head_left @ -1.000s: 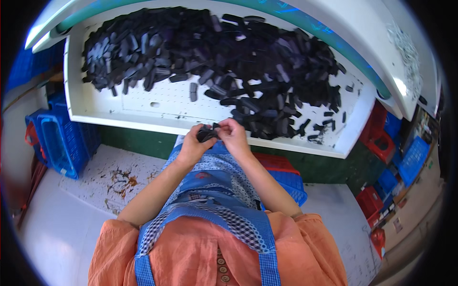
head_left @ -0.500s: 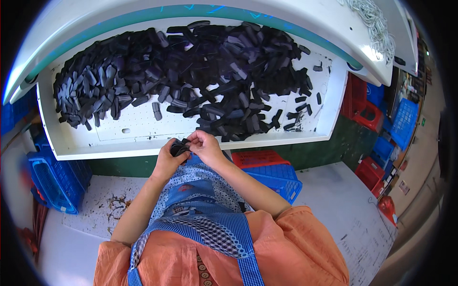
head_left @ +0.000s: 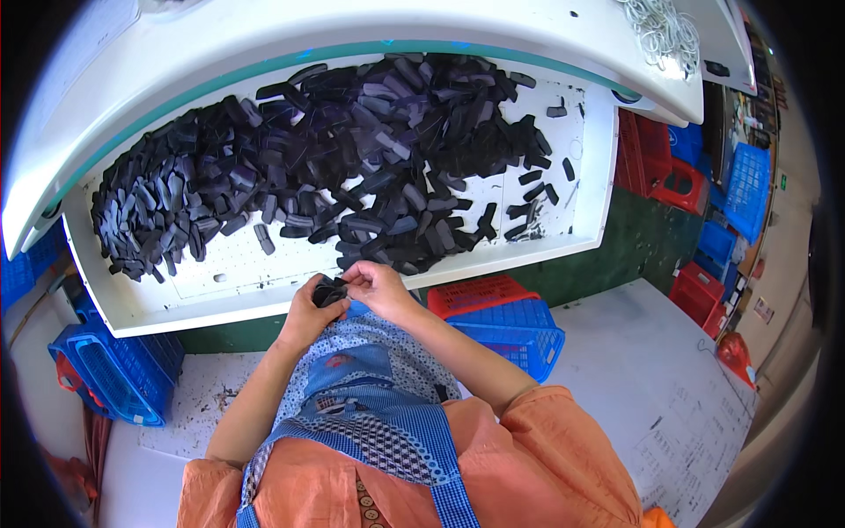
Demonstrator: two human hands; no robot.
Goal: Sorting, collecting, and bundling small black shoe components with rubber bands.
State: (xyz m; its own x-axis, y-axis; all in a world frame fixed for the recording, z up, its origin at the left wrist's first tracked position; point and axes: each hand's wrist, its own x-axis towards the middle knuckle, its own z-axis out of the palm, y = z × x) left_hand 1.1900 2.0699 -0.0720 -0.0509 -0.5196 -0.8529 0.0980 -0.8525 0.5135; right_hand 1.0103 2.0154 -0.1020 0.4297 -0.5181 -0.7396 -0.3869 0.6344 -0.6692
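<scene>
White tray (head_left: 220, 304) before me, I pinch one small black piece (head_left: 330, 290) between my left hand (head_left: 310, 310) and right hand (head_left: 380, 289) at its near edge, both closed on it, while the heaped black pieces (head_left: 352, 167) remain unhandled.

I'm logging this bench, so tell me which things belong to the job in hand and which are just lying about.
In the job: black piece, left hand, right hand, pile of black pieces, white tray.
Lying about: blue crates, red crates, white rings.
</scene>
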